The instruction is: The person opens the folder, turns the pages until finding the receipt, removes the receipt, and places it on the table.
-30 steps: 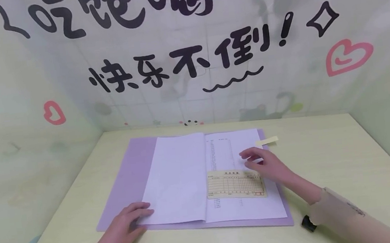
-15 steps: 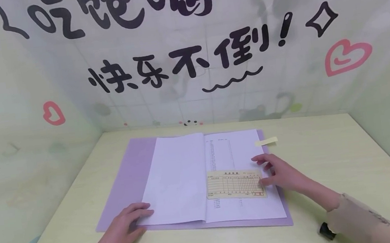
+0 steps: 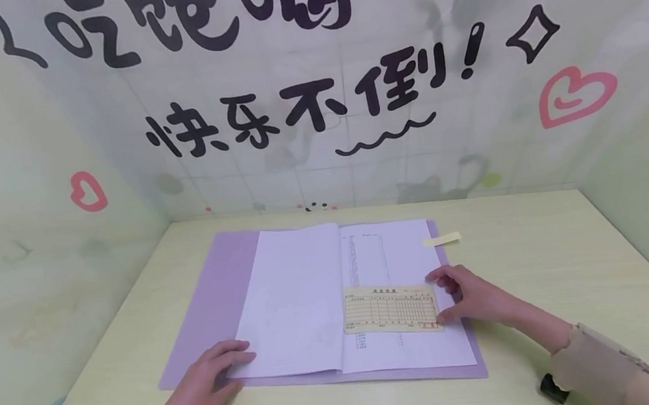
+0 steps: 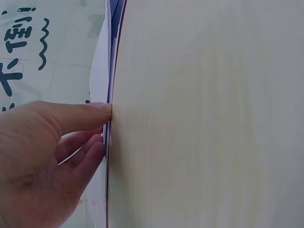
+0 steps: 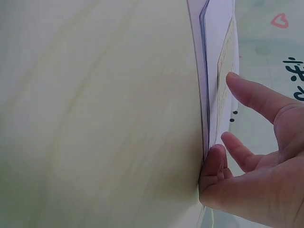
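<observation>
A purple folder lies spread on the table, holding white pages. On its printed right-hand page sits a tan receipt-like form with a ruled grid. My left hand rests at the folder's lower left, fingers on the blank page. In the left wrist view, that hand's thumb lies against the folder edge. My right hand is at the form's right side with thumb and fingers spread. The right wrist view puts its thumb at the form's edge, the other fingers near the folder's side.
A pale yellow sticky tab sticks out past the folder's upper right edge. A small black object shows beside the right sleeve. A printed backdrop stands behind the pale wooden table.
My right hand has come down and rightward from above the printed page to the form's right edge. The left hand stays in place, and the form lies where it was.
</observation>
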A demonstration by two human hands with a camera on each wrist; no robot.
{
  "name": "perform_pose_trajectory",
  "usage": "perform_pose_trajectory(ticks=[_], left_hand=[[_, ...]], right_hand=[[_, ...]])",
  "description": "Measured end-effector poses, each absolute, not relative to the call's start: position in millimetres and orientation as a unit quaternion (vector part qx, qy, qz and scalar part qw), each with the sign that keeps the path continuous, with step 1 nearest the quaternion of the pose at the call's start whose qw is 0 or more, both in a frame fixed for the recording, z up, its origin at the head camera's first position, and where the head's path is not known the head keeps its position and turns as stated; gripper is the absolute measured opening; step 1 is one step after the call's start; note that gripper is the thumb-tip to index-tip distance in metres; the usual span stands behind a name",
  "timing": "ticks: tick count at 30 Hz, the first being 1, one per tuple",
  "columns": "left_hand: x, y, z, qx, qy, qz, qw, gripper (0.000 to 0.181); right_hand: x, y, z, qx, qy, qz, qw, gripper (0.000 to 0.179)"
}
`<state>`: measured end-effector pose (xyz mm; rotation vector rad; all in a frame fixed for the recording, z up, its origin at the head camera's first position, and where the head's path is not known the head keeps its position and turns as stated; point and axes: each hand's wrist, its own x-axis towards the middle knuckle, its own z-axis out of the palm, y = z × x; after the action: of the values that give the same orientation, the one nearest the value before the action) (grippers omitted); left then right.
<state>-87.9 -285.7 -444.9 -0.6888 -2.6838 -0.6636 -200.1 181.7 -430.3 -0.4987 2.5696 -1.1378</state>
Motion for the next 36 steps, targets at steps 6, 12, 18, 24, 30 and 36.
perform_pose_trajectory(ticks=[6, 12, 18, 24, 30, 36], left_hand=[[-88, -287, -446, -0.247, -0.928, -0.232, 0.155, 0.05], [-89, -287, -445, -0.249, -0.928, -0.23, 0.154, 0.051], [-89, -286, -444, -0.25, -0.927, -0.236, 0.151, 0.051], [-89, -285, -445, -0.248, -0.928, -0.23, 0.154, 0.05], [-89, -286, -445, -0.251, -0.927, -0.232, 0.158, 0.051], [-88, -286, -445, -0.25, -0.927, -0.235, 0.154, 0.05]], right_hand=[[-199, 181, -433, -0.167, 0.897, -0.385, 0.136, 0.062], [-200, 180, -437, -0.16, 0.905, -0.375, 0.121, 0.059], [-200, 177, -440, -0.149, 0.909, -0.374, 0.11, 0.058], [-196, 174, -439, -0.149, 0.898, -0.4, 0.106, 0.062], [-193, 171, -437, -0.132, 0.892, -0.417, 0.113, 0.069], [-191, 169, -434, -0.133, 0.894, -0.415, 0.108, 0.071]])
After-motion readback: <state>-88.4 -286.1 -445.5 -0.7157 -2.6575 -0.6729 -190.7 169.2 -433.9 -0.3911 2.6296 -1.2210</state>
